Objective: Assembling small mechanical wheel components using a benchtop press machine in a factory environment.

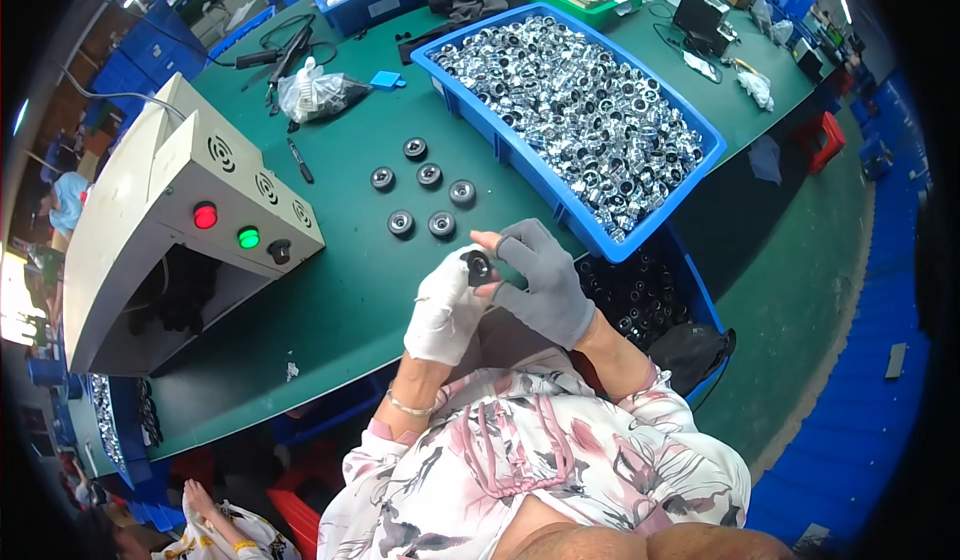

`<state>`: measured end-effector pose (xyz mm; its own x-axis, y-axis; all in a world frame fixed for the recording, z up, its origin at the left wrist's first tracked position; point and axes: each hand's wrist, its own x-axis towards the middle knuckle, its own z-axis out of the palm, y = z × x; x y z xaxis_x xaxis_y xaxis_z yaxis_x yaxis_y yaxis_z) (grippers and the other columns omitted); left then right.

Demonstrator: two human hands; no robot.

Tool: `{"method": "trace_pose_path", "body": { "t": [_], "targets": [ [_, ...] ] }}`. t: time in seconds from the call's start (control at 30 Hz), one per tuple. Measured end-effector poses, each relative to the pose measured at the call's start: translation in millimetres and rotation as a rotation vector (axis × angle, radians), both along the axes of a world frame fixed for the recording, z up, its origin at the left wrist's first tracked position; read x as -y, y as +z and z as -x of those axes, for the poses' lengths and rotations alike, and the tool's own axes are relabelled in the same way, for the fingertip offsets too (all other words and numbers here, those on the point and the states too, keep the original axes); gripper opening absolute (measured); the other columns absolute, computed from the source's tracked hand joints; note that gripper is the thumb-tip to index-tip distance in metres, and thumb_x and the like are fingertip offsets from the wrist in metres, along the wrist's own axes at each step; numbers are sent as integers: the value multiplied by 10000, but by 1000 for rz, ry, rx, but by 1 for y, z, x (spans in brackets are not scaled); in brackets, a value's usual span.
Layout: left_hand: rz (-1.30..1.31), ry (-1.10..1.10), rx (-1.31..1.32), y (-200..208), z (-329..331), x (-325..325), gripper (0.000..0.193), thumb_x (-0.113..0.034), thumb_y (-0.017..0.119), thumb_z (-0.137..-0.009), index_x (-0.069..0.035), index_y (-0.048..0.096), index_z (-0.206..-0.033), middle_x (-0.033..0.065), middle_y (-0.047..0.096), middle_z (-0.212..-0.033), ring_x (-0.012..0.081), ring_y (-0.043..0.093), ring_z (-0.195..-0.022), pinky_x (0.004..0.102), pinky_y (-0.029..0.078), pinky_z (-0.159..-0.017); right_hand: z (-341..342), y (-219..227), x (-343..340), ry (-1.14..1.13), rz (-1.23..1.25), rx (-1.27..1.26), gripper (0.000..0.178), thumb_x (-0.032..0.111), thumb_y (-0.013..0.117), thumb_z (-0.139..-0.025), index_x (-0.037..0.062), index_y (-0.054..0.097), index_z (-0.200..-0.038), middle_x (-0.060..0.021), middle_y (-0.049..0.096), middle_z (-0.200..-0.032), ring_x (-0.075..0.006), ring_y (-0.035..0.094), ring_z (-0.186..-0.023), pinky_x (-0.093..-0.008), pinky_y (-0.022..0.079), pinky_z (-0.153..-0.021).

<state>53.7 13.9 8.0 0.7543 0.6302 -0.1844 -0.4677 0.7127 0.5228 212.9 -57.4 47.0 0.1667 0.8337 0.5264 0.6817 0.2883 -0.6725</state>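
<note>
My left hand [441, 312], in a white glove, is closed around a small black round part [480, 268] with a hollow centre, held up over the table's near edge. My right hand [545, 282] wears a grey glove with bare fingertips. Its thumb and forefinger curve around the same part from the right and appear to grip it too. Just beyond my hands, several black wheel-like round parts [429, 175] lie in a loose group on the green table [345, 305].
A blue bin [585, 222] heaped with shiny metal-and-black pieces stands at right. Below it, another blue bin [712, 315] holds dark parts. A beige machine [150, 195] with red and green buttons fills the left. A pen [300, 161] and plastic bag [318, 94] lie farther back.
</note>
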Motion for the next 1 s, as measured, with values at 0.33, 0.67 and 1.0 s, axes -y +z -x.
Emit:
{"method": "trace_pose_path", "body": {
  "t": [0.33, 0.67, 1.0],
  "targets": [
    [-1703, 329, -1293, 31, 68, -113, 439, -31, 811, -737, -26, 651, -1146, 155, 606, -1001, 292, 653, -837, 357, 558, -733, -75, 58, 23, -184, -40, 228, 310, 5, 742, -783, -2, 681, -1087, -145, 650, -965, -290, 643, -849, -367, 509, -735],
    [-1679, 370, -1348, -6, 35, -165, 432, -145, 793, -809, -41, 643, -1200, 165, 649, -1097, 313, 673, -957, 379, 544, -832, -176, 60, -48, -380, 282, 522, 168, 188, 643, -889, 74, 692, -1003, -134, 642, -947, -341, 638, -933, -446, 501, -806],
    [-1091, 485, -832, -18, 29, -155, 254, -69, 765, -865, -11, 581, -1031, 70, 686, -939, 147, 681, -868, 289, 556, -801, -172, 60, -67, -372, 510, 759, 109, 163, 680, -824, 94, 602, -858, -114, 659, -887, -342, 632, -930, -453, 491, -815]
  ]
}}
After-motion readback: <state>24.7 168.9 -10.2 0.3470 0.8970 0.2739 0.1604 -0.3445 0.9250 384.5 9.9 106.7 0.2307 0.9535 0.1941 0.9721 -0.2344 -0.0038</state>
